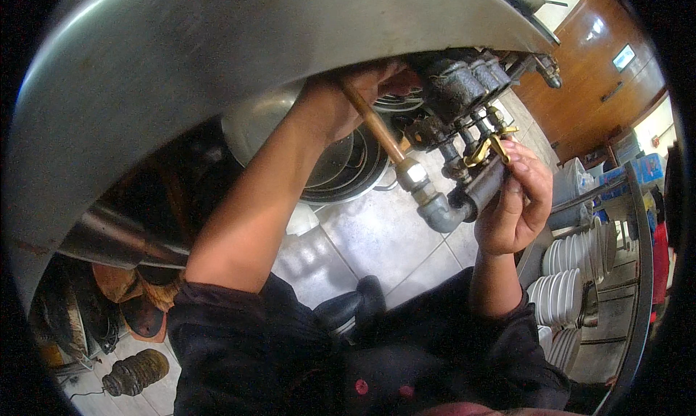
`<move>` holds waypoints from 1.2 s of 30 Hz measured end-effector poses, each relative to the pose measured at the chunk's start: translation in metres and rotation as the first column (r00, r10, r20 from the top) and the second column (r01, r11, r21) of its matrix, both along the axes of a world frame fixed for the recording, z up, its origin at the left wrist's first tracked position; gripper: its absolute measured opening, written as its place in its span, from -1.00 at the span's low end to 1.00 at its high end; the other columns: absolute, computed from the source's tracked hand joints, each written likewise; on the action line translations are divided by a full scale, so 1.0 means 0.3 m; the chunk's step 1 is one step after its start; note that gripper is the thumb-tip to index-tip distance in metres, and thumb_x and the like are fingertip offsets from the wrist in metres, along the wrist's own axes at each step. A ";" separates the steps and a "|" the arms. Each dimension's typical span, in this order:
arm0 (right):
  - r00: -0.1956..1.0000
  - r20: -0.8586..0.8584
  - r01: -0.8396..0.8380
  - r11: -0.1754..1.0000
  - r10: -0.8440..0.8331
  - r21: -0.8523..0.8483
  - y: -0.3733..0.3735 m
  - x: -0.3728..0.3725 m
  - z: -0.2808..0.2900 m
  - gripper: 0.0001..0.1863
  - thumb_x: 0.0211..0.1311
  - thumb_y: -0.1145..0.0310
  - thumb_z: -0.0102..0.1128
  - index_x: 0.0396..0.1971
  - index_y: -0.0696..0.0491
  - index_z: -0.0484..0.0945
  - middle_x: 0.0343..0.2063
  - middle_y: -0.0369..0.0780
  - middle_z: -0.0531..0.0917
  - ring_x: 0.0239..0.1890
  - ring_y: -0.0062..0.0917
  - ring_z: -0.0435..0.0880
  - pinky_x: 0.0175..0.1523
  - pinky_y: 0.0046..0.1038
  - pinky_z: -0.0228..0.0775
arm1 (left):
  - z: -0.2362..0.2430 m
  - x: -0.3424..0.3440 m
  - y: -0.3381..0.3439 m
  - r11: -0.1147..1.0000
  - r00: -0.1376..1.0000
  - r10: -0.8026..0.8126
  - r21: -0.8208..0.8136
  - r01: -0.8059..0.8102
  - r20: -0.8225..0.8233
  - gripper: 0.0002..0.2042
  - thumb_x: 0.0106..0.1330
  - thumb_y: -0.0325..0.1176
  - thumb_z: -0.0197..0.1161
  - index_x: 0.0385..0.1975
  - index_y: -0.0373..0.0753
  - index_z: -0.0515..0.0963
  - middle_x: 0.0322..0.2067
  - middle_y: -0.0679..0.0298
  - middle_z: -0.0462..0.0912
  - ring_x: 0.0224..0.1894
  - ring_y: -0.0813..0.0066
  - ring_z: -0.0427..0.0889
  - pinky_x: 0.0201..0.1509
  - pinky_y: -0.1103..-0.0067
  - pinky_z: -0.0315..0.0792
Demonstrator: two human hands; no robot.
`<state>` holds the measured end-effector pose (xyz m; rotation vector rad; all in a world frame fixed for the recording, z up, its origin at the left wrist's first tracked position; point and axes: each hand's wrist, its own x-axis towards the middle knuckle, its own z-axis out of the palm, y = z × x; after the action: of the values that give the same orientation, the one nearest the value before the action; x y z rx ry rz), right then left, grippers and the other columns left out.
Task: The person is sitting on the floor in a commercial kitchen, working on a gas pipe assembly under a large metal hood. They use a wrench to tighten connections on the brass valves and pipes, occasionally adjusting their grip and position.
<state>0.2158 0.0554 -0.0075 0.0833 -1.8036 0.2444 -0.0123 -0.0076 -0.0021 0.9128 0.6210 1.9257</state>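
Keep the pressure even while the right hand (523, 202) pinches the brass lever (498, 146) beside the grey pipe (486, 187) in its fingers, the left hand (354, 88) behind the copper pipe (375, 131), its grip too hidden to tell

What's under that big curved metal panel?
Dark metal fittings, a copper pipe, round pans and part of the left hand show. The panel hides whatever lies farther in, including anything that hand holds.

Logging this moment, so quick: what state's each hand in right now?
Left hand: cannot be told, partly hidden beneath the metal panel.
Right hand: curled, at a brass lever; grip cannot be told.
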 end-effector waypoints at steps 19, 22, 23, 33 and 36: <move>1.000 -0.005 -0.013 1.000 0.012 -0.017 0.001 -0.001 0.000 -0.82 0.19 0.67 -0.09 -0.23 0.19 0.42 -0.25 -0.06 0.53 -0.12 -0.25 0.58 0.12 -0.17 0.35 | -0.032 -0.012 0.027 1.000 0.992 0.022 0.018 -0.020 -0.121 -0.86 0.27 -0.37 0.19 -0.21 -0.17 0.48 -0.23 0.32 0.56 -0.25 0.55 0.53 -0.32 0.72 0.49; 1.000 -0.003 -0.014 1.000 0.014 -0.021 -0.005 0.000 0.001 -0.82 0.18 0.67 -0.09 -0.23 0.19 0.43 -0.25 -0.06 0.53 -0.13 -0.25 0.58 0.12 -0.17 0.35 | -0.060 -0.033 0.047 0.992 0.989 -0.073 0.091 0.085 -0.129 -0.84 0.27 -0.35 0.19 -0.19 -0.17 0.50 -0.19 0.30 0.57 -0.19 0.51 0.54 -0.23 0.69 0.50; 1.000 0.001 -0.011 1.000 0.011 -0.013 -0.007 0.001 0.004 -0.82 0.18 0.67 -0.09 -0.23 0.19 0.43 -0.25 -0.06 0.53 -0.13 -0.25 0.59 0.12 -0.17 0.35 | -0.071 -0.043 0.047 0.990 0.984 -0.104 0.076 0.116 -0.146 -0.83 0.28 -0.34 0.19 -0.17 -0.17 0.50 -0.18 0.29 0.57 -0.17 0.49 0.54 -0.19 0.68 0.50; 0.999 0.033 -0.019 1.000 0.019 0.018 0.026 0.022 0.022 -0.76 -0.01 0.68 0.01 -0.29 0.18 0.50 -0.28 -0.06 0.58 -0.16 -0.25 0.59 0.05 -0.20 0.39 | -0.129 -0.060 -0.027 0.885 0.512 0.008 -0.232 -0.403 -0.859 -0.65 0.16 -0.47 0.26 -0.04 -0.31 0.45 -0.10 0.18 0.55 -0.10 0.22 0.57 -0.09 0.42 0.53; 0.994 0.027 -0.101 0.994 0.102 -0.039 0.022 0.013 0.016 -0.78 -0.02 0.68 0.01 -0.32 0.19 0.50 -0.32 -0.08 0.57 -0.19 -0.24 0.58 0.01 -0.23 0.40 | -0.179 -0.108 0.036 0.996 0.969 -0.037 -0.090 0.016 -0.244 -0.61 0.12 -0.50 0.29 -0.01 -0.28 0.45 -0.09 0.17 0.56 -0.09 0.24 0.58 -0.06 0.40 0.52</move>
<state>0.2196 0.0621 -0.0028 0.1454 -1.8253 0.3534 -0.0448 0.0030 -0.0558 1.1077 0.8270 1.7607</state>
